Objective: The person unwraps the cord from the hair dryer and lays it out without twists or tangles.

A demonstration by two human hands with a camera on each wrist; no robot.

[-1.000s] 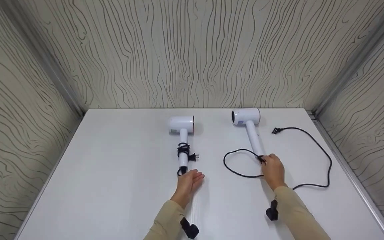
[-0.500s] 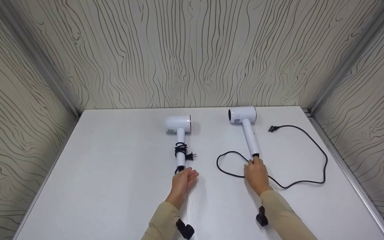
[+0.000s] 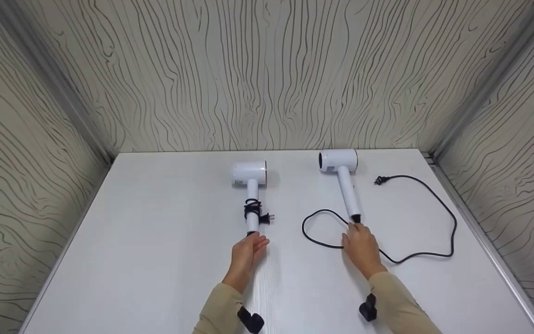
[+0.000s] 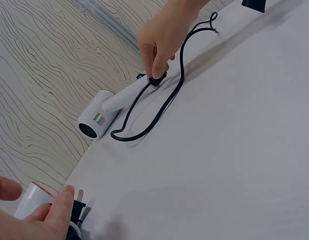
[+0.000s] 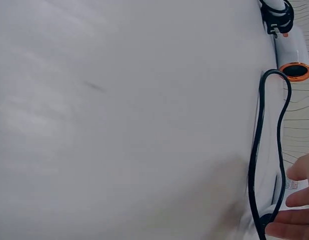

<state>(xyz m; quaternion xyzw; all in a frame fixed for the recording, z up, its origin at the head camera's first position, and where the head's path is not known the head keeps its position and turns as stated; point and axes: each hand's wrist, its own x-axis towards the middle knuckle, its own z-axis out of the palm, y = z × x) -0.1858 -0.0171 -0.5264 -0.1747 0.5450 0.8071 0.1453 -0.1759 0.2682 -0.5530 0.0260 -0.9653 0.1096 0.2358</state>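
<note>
The left hair dryer [image 3: 249, 173] lies with its white handle toward me, its black cord wound around the handle and its two-pin plug [image 3: 265, 218] sticking out to the right. My left hand [image 3: 244, 254], fingers mostly straight, is right at that handle's lower end, overlapping its black base. The right hair dryer [image 3: 339, 161] lies with its handle angled toward me. My right hand [image 3: 361, 247] pinches its black power cord [image 4: 157, 80] just below the handle, as the left wrist view shows. This cord [image 5: 254, 160] is unwound and makes a loop left of the hand.
The unwound cord runs out to the right, curving back up to its plug [image 3: 380, 180]. White table [image 3: 155, 260] surface spreads to the left and in front. Wood-grain patterned walls [image 3: 267, 74] enclose the back and both sides.
My right hand has shifted from the side of the right dryer's handle end to just below it, drawing slightly back. My left hand has moved slightly left and back.
</note>
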